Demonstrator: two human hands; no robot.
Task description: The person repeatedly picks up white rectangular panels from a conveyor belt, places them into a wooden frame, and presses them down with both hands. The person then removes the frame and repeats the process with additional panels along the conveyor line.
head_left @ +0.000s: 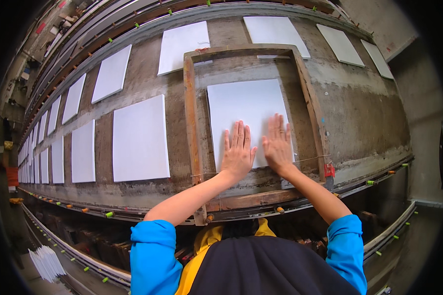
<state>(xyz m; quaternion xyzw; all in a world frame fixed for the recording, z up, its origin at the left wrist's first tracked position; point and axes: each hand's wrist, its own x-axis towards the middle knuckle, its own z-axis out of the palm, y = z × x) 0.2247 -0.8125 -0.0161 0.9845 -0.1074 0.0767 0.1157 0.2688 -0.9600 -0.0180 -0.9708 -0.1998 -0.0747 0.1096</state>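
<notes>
The white sheet (pixel 243 101) lies on the table (pixel 366 125), inside the wooden frame (pixel 189 118), which surrounds it with bare table showing on both sides. The left grip (pixel 238 152) is palm down over the sheet's near half, around the middle of its width, fingers stretched forward and slightly spread, pinching nothing. The right grip (pixel 277 147) is just beside it, also flat, thumb apart from the fingers, at the sheet's right edge. Both appear to touch the sheet; their fingertips are a little blurred. Most of the sheet extends ahead and to the left of them. More sheets (pixel 140 140) lie in rows leftward and beyond the frame.
</notes>
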